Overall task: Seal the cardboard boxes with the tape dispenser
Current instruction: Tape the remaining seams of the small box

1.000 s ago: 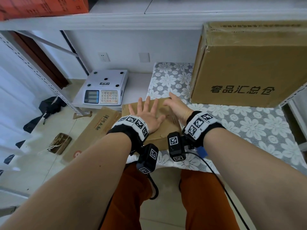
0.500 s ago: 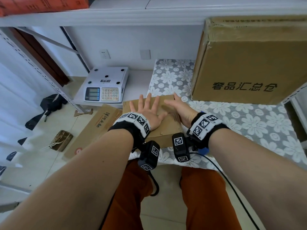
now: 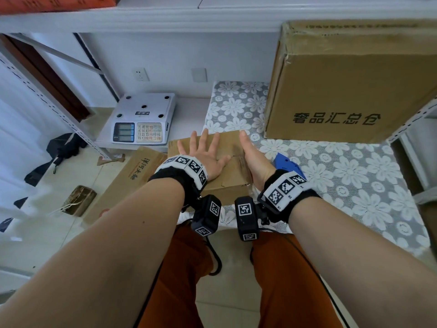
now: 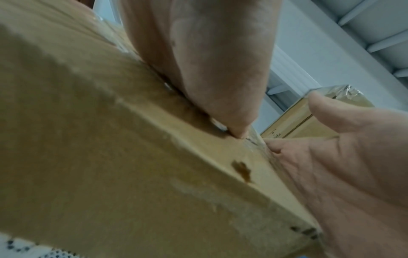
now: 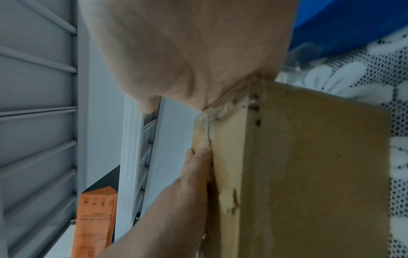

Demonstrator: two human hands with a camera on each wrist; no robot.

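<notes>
A small cardboard box (image 3: 230, 178) sits at the table's near left corner. My left hand (image 3: 205, 154) lies flat on its top flaps with the fingers spread. My right hand (image 3: 252, 153) stands on edge with straight fingers along the top's right side. The left wrist view shows my left hand (image 4: 198, 61) on the box (image 4: 110, 148) beside my right hand (image 4: 353, 165). In the right wrist view my right hand (image 5: 187, 52) presses the box (image 5: 309, 174) at a worn corner. The blue tape dispenser (image 3: 287, 163) lies on the cloth behind my right wrist, partly hidden, and also appears in the right wrist view as the tape dispenser (image 5: 353, 21).
A large sealed cardboard box (image 3: 350, 91) stands at the back right of the floral lace-covered table (image 3: 350, 185). A white scale (image 3: 144, 119) sits on a lower shelf to the left. Flattened cardboard (image 3: 127, 183) lies on the floor. A shelf (image 3: 189, 17) runs overhead.
My right hand has slid from across the box top to its right edge, uncovering more of the blue tape dispenser. My left hand has stayed flat on the flaps.
</notes>
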